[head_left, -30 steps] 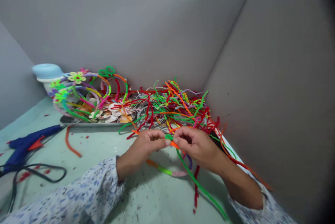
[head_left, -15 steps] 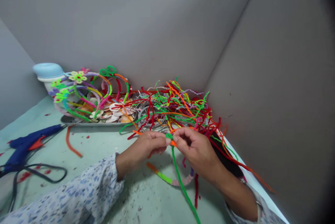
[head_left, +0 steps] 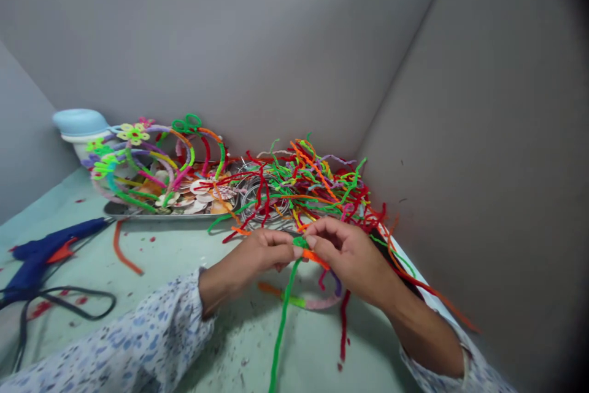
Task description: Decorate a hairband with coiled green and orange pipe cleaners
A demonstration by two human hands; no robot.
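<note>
My left hand (head_left: 260, 255) and my right hand (head_left: 346, 252) meet over the pale green table, both pinched on the same spot. Between the fingertips a green pipe cleaner (head_left: 281, 319) is wound round an orange-wrapped band (head_left: 317, 258). The green tail hangs down toward me. A curved multicoloured headband piece (head_left: 304, 302) lies on the table just under my hands. Behind them sits a tangled heap of loose pipe cleaners (head_left: 317, 187) in red, green, orange and yellow.
A metal tray (head_left: 156, 214) holds finished wrapped headbands (head_left: 151, 157) and paper flower shapes. A blue glue gun (head_left: 41, 255) with a black cord (head_left: 69, 307) lies at the left. A pale blue lidded tub (head_left: 80, 126) stands behind the tray. Grey partition walls (head_left: 483, 135) close the corner.
The long green tail has swung from lower right to pointing straight down toward me. My right hand has turned slightly and more orange shows under its fingers.
</note>
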